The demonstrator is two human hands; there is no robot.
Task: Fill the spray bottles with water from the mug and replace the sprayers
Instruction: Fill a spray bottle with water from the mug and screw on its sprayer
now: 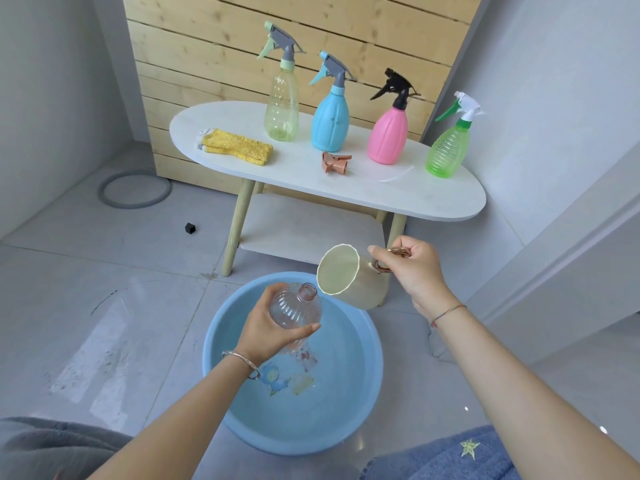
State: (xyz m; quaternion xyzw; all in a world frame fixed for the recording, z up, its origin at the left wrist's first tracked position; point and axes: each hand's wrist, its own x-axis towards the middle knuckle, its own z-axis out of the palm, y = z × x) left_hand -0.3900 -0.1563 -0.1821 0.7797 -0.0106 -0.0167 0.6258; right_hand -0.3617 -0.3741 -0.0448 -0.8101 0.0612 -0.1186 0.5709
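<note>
- The blue basin sits on the floor at 6 o'clock. We cannot tell how deep its water is.
- The worktop at 12 o'clock carries four capped spray bottles. How full the two opaque ones are is hidden from us.
- Our right hand grips the handle of the mug, which is tipped at 2 o'clock of the bottle neck. We cannot see whether it holds water. A wide rim over a narrow neck could send water down the outside.
- Our left hand wraps round the clear bottle, held slanted over the basin. Wet ribbed plastic may slip.
- The copper sprayer lies on the worktop, and its tube is hard to make out.
</note>
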